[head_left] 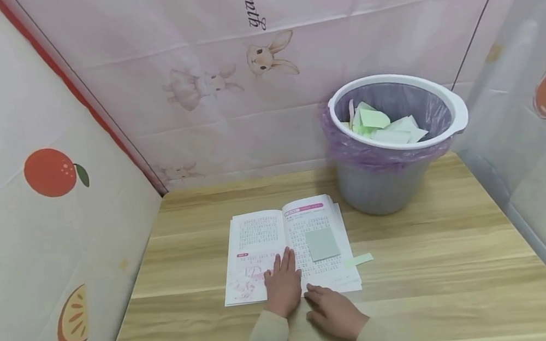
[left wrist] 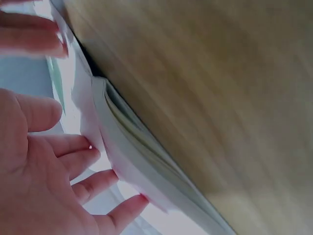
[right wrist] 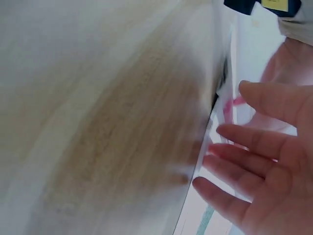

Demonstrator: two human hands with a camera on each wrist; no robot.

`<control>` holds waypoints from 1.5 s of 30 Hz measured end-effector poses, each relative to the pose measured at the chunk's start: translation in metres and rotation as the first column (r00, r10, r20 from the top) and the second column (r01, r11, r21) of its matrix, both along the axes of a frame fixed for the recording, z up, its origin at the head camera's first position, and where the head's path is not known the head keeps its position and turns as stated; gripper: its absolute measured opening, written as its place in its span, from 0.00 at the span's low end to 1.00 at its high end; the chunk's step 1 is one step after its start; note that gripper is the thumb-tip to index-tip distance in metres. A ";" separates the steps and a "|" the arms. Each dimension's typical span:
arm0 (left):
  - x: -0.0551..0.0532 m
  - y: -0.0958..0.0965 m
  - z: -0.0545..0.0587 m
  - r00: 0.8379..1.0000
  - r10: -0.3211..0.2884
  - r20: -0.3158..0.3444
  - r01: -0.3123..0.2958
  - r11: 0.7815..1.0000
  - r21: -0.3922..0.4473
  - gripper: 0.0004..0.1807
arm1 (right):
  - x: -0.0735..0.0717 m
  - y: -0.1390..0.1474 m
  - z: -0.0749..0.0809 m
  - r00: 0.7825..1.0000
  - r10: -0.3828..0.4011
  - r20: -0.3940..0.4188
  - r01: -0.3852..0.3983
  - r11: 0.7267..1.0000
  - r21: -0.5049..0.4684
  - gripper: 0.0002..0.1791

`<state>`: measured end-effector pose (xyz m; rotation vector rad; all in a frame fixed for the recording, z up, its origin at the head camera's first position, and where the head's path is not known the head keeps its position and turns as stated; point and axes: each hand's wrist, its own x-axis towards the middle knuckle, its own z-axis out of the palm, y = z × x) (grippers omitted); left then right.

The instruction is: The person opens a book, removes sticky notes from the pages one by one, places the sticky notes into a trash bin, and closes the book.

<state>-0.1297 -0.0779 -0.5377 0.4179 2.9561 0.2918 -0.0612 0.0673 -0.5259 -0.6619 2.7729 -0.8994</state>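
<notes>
An open book [head_left: 259, 232] lies on the wooden table, printed text on both pages. My left hand [head_left: 283, 285] rests on the lower part of the book near its spine, fingers extended. Close to the book's bottom edge is my right hand [head_left: 335, 311], its fingertips right at the right-hand page. On that page sits a grey-green square of paper [head_left: 323, 244]. A pale green strip [head_left: 362, 259] sticks out past the page's right side. In the left wrist view the book's page edges [left wrist: 142, 147] show beside spread fingers. The right wrist view shows the fingers [right wrist: 234, 171] loosely extended, holding nothing.
A grey bin [head_left: 383, 187] with a white rim and purple liner stands at the table's back right. Inside it lie several pale green papers [head_left: 389, 126]. Printed cloth walls [head_left: 231, 147] enclose the wooden table [head_left: 435, 264] at the back and sides.
</notes>
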 end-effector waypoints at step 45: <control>-0.001 0.001 -0.007 0.980 -0.165 -0.113 0.155 0.984 -0.088 0.41 | -0.063 0.138 -0.007 0.932 0.136 -0.336 -0.082 0.982 0.168 0.06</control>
